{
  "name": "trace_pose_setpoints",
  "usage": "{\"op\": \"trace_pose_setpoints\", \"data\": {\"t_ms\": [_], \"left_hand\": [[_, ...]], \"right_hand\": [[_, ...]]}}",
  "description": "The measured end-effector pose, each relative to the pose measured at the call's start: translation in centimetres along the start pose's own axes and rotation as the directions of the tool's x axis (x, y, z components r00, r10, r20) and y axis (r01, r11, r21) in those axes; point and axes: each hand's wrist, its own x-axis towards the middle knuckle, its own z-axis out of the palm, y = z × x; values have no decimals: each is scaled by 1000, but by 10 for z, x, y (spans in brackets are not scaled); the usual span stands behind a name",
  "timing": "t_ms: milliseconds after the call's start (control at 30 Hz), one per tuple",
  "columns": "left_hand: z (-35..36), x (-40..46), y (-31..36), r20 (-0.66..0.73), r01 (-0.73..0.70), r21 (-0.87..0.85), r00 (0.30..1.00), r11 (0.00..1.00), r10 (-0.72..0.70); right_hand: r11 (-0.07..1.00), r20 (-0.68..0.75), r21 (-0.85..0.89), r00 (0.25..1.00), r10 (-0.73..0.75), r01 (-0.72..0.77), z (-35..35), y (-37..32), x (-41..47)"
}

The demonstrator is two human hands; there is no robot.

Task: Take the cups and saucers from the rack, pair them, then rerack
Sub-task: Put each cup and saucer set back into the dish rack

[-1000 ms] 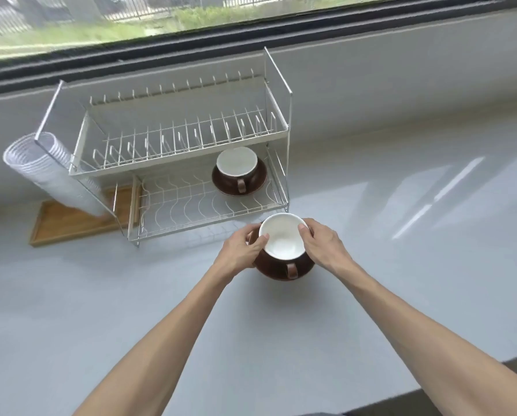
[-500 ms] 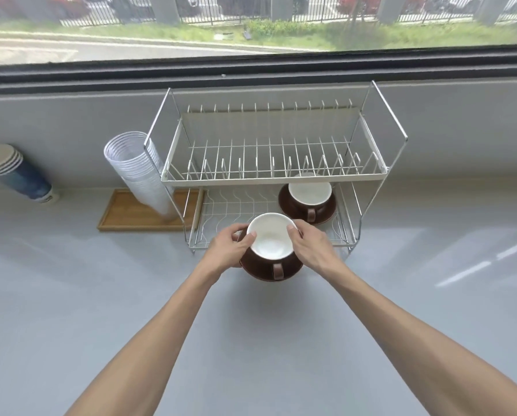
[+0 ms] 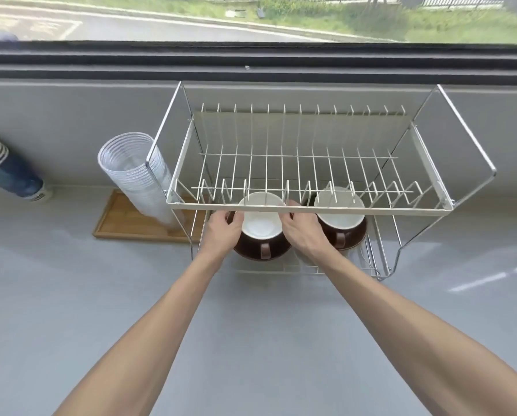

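**Desk:** What do you have on the hands?

**Operator:** From my remote feed, both bare forearms reach straight forward over the grey countertop to the two-tier wire dish rack below the window. I see the left hand and the right hand at the same height, palms turned inward, fingers curled around opposite sides of one cup-and-saucer pair.

**Desk:** Are they gripping it?

**Operator:** Yes, both are closed on it. I read the fingertips as pressing at the rim of the white-lined cup and the edge of the dark brown saucer beneath it. The cup sits squarely between the two hands, upright on the saucer, its brown handle facing me.

**Desk:** Where is the pair against the rack?

**Operator:** At the front left of the lower tier, partly under the front rail of the upper tier. I cannot tell whether the saucer is resting on the wires or held just above them.

**Desk:** Anything else in there?

**Operator:** A second cup on its own saucer stands on the lower tier just beside the right hand. Left of the rack, I see a stack of clear plastic cups on a wooden tray, and a stack of blue paper cups further left.
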Motion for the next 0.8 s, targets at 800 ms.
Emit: {"op": "trace_pose_setpoints", "data": {"t_ms": [800], "left_hand": [[-1, 38, -9, -61, 61, 50, 996, 997, -58]], "right_hand": [[998, 47, 42, 998, -38, 36, 23, -7, 31]]}}
